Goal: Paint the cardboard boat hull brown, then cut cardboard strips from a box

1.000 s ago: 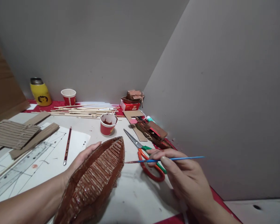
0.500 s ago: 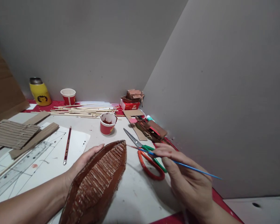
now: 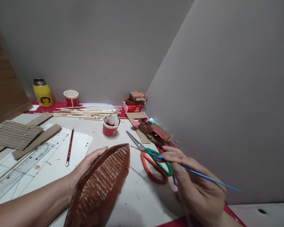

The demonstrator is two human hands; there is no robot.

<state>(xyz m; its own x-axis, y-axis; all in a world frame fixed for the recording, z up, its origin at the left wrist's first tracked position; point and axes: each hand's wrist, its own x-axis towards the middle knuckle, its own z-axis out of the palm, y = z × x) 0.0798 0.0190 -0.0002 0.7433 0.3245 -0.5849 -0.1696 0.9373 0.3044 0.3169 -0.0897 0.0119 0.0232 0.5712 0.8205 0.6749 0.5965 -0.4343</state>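
Note:
My left hand grips the far-left side of a brown model boat, its fingers partly hidden behind the hull. The boat's ribbed cardboard deck is painted brown, with paler streaks along the ridges. My right hand pinches a thin blue paintbrush, its dark tip just right of the boat's pointed bow and apart from it. Under the brush lie scissors with one orange and one green handle loop. Beyond the bow stands a red-and-white paper cup with brown paint inside.
On the left lie corrugated cardboard pieces, a clear ruler and a pencil on drawn paper. Thin wooden sticks, a second cup and a yellow bottle are at the back. Brown cardboard models line the right wall.
My right hand has moved a little right and down with the paintbrush, drawing its tip slightly farther from the bow. The left hand still holds the boat; the whole view has shifted slightly.

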